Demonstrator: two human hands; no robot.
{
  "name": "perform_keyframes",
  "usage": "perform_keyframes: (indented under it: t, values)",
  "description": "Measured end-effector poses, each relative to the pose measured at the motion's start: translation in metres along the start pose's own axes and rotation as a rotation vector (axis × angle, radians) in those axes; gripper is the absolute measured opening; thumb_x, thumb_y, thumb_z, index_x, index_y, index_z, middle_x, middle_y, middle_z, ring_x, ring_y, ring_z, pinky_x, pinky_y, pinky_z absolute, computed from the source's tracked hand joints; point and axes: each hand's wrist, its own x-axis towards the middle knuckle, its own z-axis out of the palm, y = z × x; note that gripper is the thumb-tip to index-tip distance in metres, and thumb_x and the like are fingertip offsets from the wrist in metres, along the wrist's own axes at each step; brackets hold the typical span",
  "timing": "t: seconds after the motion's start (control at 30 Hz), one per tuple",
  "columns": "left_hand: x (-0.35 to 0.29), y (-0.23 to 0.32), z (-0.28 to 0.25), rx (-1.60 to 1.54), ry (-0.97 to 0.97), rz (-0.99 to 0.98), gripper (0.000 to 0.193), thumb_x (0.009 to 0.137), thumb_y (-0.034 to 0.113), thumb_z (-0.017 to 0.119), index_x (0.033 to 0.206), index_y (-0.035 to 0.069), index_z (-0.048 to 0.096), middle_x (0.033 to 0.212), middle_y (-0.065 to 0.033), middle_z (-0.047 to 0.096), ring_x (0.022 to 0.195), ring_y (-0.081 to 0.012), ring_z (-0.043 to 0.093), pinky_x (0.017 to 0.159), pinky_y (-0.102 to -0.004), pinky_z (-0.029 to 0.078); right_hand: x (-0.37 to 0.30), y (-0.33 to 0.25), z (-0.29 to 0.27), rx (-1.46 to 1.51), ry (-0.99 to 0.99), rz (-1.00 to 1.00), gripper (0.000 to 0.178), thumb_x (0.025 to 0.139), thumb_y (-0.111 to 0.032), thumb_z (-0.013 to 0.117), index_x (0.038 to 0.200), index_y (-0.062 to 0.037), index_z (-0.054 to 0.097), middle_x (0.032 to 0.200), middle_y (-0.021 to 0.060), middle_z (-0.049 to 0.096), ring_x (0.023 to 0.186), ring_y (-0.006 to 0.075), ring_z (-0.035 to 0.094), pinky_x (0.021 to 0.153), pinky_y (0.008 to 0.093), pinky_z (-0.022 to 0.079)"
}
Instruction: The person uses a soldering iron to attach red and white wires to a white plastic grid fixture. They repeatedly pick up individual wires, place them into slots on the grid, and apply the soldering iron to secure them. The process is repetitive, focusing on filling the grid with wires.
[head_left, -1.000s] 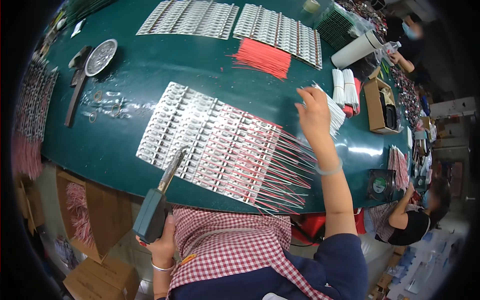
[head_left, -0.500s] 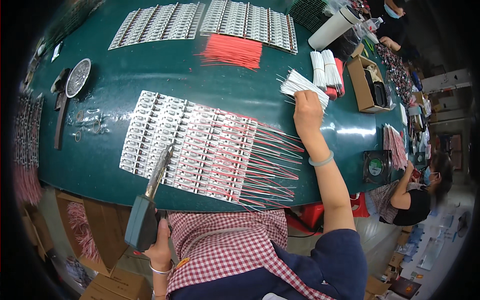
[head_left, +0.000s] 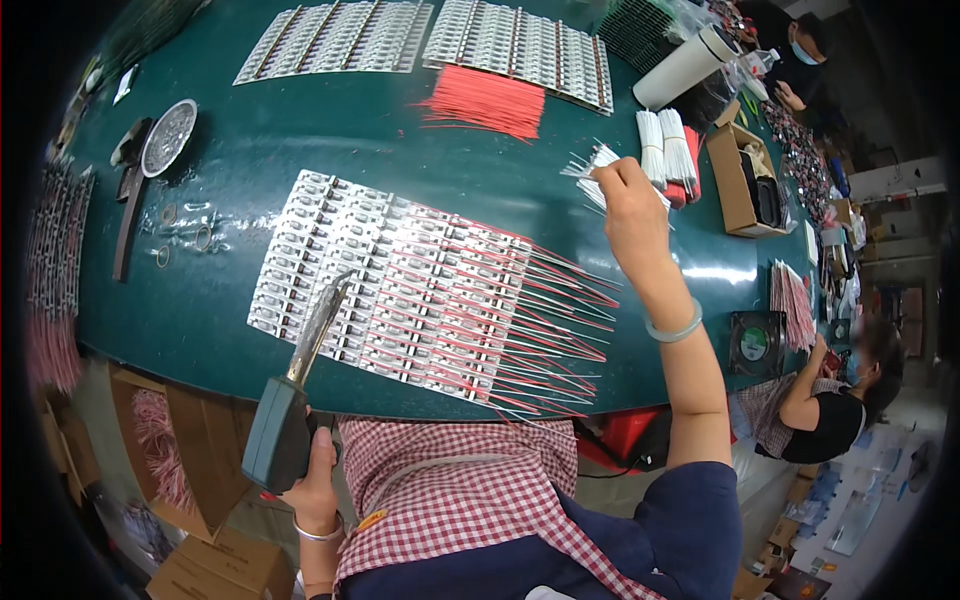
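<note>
My left hand is wrapped round the dark teal handle of a soldering gun. Its metal tip hovers over or touches a panel of small white circuit boards; which one I cannot tell. Red and white wires lie across the right part of the panel and stick out past its right edge. Farther right, my right hand is closed at a loose pile of white wires, with thumb and fingertips pinched on a white wire. The hand hides part of that pile.
A pile of red wires lies before two more board panels. Tied white wire bundles, a flask and a cardboard box stand right. A metal dish sits left. Two people work at the right.
My right hand has drawn its fingers together and lifted a little at the white wires. The view has shifted slightly; the soldering gun stays over the same part of the panel.
</note>
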Motion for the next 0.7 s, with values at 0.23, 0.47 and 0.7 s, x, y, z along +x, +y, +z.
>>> perform_keyframes:
  t: [0.23, 0.47, 0.7]
  values:
    - [0.008, -0.009, -0.009, 0.086, -0.025, 0.100, 0.040, 0.085, -0.010, 0.064, 0.124, -0.007, 0.058, 0.117, -0.0141, 0.065, 0.057, -0.0093, 0.051, 0.049, -0.0237, 0.041, 0.047, -0.046, -0.008, -0.218, -0.366, -0.347, 0.008, 0.066, -0.001, 0.069, 0.072, -0.0053, 0.069, 0.079, 0.0108, 0.063, 0.083, 0.0275, 0.065, 0.069, 0.0370, 0.055]
    - [0.022, 0.007, 0.004, 0.078, -0.091, 0.141, 0.041, 0.083, -0.012, 0.064, 0.123, -0.007, 0.060, 0.115, -0.0149, 0.066, 0.060, -0.0100, 0.054, 0.050, -0.0238, 0.043, 0.067, -0.077, 0.023, -0.334, -0.522, -0.431, 0.008, 0.064, -0.003, 0.073, 0.071, -0.0060, 0.070, 0.081, 0.0111, 0.064, 0.083, 0.0249, 0.065, 0.065, 0.0334, 0.054]
    - [0.047, 0.020, 0.023, 0.007, -0.090, 0.016, 0.038, 0.082, -0.012, 0.067, 0.119, -0.006, 0.062, 0.107, -0.0126, 0.067, 0.060, -0.0091, 0.054, 0.050, -0.0234, 0.044, 0.055, -0.107, 0.024, 0.183, -0.152, -0.332, 0.026, 0.068, -0.002, 0.066, 0.093, -0.0015, 0.069, 0.090, 0.0101, 0.063, 0.085, 0.0259, 0.060, 0.068, 0.0350, 0.051]
